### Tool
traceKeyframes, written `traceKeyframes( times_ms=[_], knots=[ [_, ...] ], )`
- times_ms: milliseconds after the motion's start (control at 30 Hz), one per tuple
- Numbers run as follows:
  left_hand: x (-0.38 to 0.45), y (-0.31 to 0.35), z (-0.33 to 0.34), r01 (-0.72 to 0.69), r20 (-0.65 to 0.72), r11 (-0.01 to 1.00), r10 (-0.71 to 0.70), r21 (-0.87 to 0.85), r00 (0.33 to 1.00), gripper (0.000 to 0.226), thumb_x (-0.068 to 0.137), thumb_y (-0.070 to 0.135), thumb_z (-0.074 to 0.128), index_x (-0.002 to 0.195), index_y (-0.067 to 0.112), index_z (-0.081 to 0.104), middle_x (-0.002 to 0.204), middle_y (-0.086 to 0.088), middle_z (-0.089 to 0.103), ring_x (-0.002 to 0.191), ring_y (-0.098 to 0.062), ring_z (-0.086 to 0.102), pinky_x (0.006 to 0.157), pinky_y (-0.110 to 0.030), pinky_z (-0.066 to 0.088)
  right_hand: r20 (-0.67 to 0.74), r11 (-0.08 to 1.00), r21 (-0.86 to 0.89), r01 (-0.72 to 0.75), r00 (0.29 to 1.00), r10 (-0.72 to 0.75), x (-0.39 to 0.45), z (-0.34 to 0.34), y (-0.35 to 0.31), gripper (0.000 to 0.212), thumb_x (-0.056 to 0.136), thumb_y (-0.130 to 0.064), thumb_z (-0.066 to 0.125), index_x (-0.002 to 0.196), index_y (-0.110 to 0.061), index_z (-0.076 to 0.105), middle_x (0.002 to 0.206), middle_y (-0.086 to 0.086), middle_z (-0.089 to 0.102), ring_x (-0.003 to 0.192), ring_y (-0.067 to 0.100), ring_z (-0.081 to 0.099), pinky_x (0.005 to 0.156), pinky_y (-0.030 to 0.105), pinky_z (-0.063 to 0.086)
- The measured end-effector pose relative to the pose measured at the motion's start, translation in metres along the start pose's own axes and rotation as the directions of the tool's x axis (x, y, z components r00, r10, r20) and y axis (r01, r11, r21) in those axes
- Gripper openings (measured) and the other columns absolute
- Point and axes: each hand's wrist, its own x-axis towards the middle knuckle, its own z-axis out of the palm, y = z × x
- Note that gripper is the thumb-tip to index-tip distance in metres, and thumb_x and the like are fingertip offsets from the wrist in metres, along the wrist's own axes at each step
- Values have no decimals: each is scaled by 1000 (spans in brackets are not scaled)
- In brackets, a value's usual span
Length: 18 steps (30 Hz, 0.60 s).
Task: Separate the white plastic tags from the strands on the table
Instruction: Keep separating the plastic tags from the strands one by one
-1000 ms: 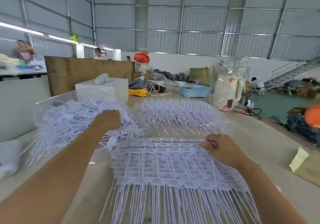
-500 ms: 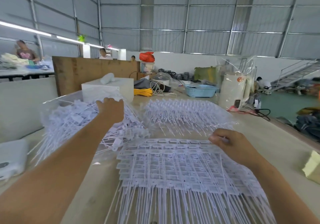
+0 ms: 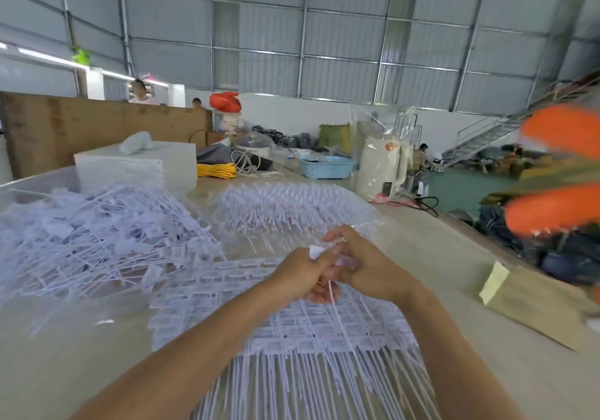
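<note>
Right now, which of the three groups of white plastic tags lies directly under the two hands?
The flat, orderly sheet of joined tags nearest the camera. The left hand and right hand meet above it; the loose heap and bagged batch lie beyond.

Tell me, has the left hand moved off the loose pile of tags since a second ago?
Yes. The left hand has left the loose pile and come right, meeting the right hand above the sheet of joined tags.

White tags (image 3: 282,315) in a grid, pale blue basket (image 3: 325,166); yellow cables (image 3: 216,170), red bag (image 3: 225,100)
</note>
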Motion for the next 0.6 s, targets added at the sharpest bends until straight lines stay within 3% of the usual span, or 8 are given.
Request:
traceKeyframes(
  times_ms=[133, 233, 300, 400, 500, 567, 600],
  knots=[
    [2, -7, 3, -33, -79, 994, 24, -106, 997, 46, 95, 43, 51, 94, -1, 65, 65, -16, 69, 54, -24, 68, 50, -28, 56, -99, 993, -117, -17, 995, 5, 2, -1, 4, 26, 82, -12, 70, 101, -15, 54, 93, 22, 62, 88, 29, 60, 89, 46, 47],
    [0, -8, 8, -76, -129, 990, 61, -119, 990, 39, 98, 40, 46, 89, 4, 61, 53, -8, 65, 41, -18, 61, 40, -21, 47, -114, 987, -163, 5, 993, -24, 4, -1, 4, 9, 85, -13, 67, 90, -12, 61, 83, 3, 63, 81, 19, 60, 83, 37, 49],
    [0, -9, 7, -138, -181, 987, 122, -76, 976, 39, 99, 40, 43, 80, 9, 57, 46, -2, 58, 33, -13, 51, 37, -17, 39, -111, 984, -179, -13, 994, -7, 5, -1, 3, 8, 88, -15, 64, 85, -9, 61, 74, 0, 59, 70, 16, 56, 71, 31, 48],
    [-1, -13, 4, -217, -227, 974, 227, 67, 947, 53, 98, 42, 43, 56, 11, 52, 44, -5, 52, 30, -10, 43, 37, -16, 33, 10, 980, -199, -16, 1000, 18, 2, 0, 4, 21, 90, -17, 60, 82, 1, 64, 74, 15, 62, 61, 12, 50, 60, 21, 41],
    [0, -16, 5, -197, -285, 944, 271, 263, 919, 55, 100, 38, 41, 54, 10, 53, 47, -10, 53, 28, -9, 45, 38, -14, 36, 15, 949, -315, 18, 1000, -13, 5, 7, 4, 26, 89, -13, 62, 63, -17, 58, 60, -1, 54, 54, 4, 43, 59, 22, 34],
    [3, -11, 4, -112, -330, 944, 217, 309, 919, 51, 101, 34, 40, 58, 11, 53, 47, -7, 52, 28, -9, 45, 37, -16, 37, -37, 896, -443, 25, 998, -46, 9, 12, 6, 25, 88, -17, 62, 65, -20, 52, 62, -7, 50, 62, 12, 47, 60, 27, 34],
    [4, -10, 3, -58, -320, 967, 138, 248, 937, 47, 101, 34, 41, 61, 10, 51, 46, -5, 51, 28, -10, 44, 35, -17, 34, -58, 835, -549, 15, 997, -56, 9, 11, 9, 20, 89, -22, 61, 71, -21, 54, 68, -7, 53, 69, 15, 50, 61, 27, 34]
  ],
)
